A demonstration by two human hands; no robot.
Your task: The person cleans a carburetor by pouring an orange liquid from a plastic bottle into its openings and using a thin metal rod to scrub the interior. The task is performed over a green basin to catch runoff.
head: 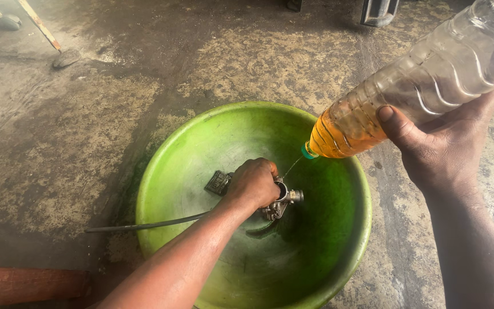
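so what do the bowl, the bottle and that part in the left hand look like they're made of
Bowl: green plastic by its look, glossy, with dark grime.
Bottle: clear ribbed plastic; amber liquid shows through it.
Part in the left hand: grey metal, probably cast, dull and oily with a brassy fitting.

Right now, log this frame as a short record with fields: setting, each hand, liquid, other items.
Setting: stained concrete floor, seen from above
Left hand: grips a small metal engine part inside a green plastic basin
Right hand: holds a clear plastic bottle, tilted neck down over the basin
Liquid: amber liquid at the bottle's neck; thin stream falling toward the part
Other items: thin black hose running from the part out over the basin's left rim; reddish bar at lower left
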